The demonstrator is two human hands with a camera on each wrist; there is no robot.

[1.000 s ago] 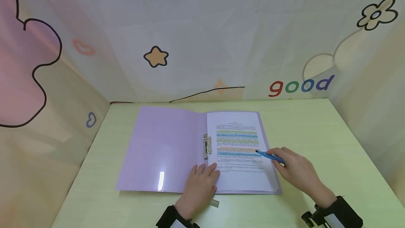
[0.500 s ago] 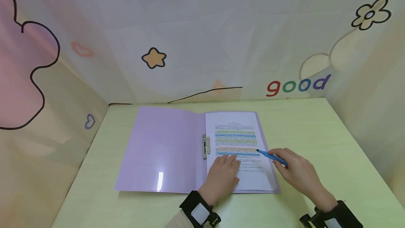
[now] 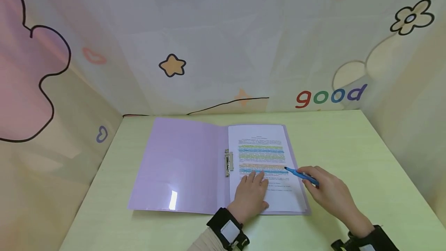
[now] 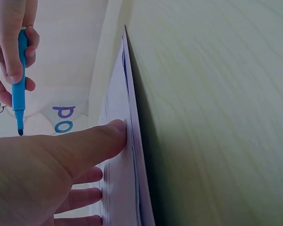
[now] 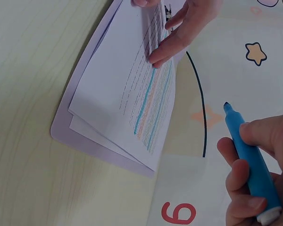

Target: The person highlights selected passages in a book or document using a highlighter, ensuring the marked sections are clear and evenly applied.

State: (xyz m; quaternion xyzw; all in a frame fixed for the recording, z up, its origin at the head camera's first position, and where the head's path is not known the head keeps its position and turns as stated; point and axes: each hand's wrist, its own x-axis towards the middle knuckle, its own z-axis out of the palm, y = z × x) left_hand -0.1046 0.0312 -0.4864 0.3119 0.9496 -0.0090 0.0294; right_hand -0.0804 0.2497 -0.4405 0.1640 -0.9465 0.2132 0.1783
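A printed sheet [image 3: 251, 200] with lines marked in yellow-green, blue and orange lies on the right side of an open purple folder [image 3: 184, 158]. My left hand [image 3: 250, 196] rests on the lower left of the sheet, fingers extended over the text. Above the sheet's right side, my right hand [image 3: 329, 191] holds a blue highlighter [image 3: 303, 175] between thumb and fingers. Its dark tip is uncapped and points left; the right wrist view shows the highlighter [image 5: 252, 160] held clear of the paper.
A metal clip [image 3: 228, 162] sits at the folder's spine. The folder lies on a pale wood-look table [image 3: 362, 158]. Printed cloth [image 3: 223, 42] hangs behind the table and along both sides. More paper [image 5: 101, 141] shows beneath the top sheet.
My left hand has moved right and up from the folder's lower spine area onto the sheet. The right hand with the highlighter has hardly moved.
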